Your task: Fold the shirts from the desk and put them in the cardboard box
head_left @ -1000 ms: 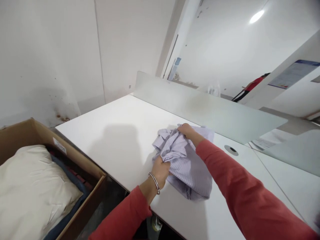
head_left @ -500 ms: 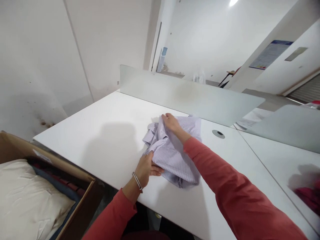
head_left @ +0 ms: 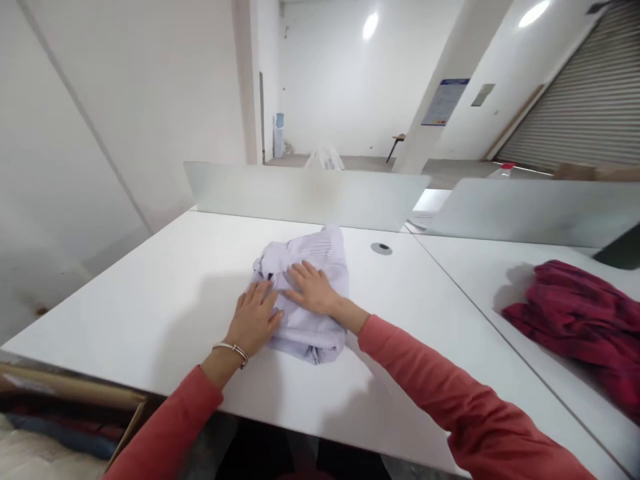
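A crumpled, pale lilac pinstriped shirt [head_left: 320, 257] lies bundled in the middle of the white table [head_left: 150, 320]. My right hand [head_left: 313, 288] rests flat on top of the shirt with its fingers spread. My left hand [head_left: 254, 318], with a thin metal bangle [head_left: 233, 349] on its wrist, lies flat against the shirt's near left edge. Neither hand grips the cloth. Both sleeves are coral red.
A frosted divider panel [head_left: 300, 193] runs along the table's far edge, with a round cable grommet [head_left: 381, 248] nearby. A dark red cloth [head_left: 570, 320] lies on the adjoining desk at right. A cardboard box [head_left: 65, 393] stands below the near left edge.
My view has swung right and levelled. Both hands have let go of the gathered cloth and now lie flat on it. The shirt sits in a more compact bundle.
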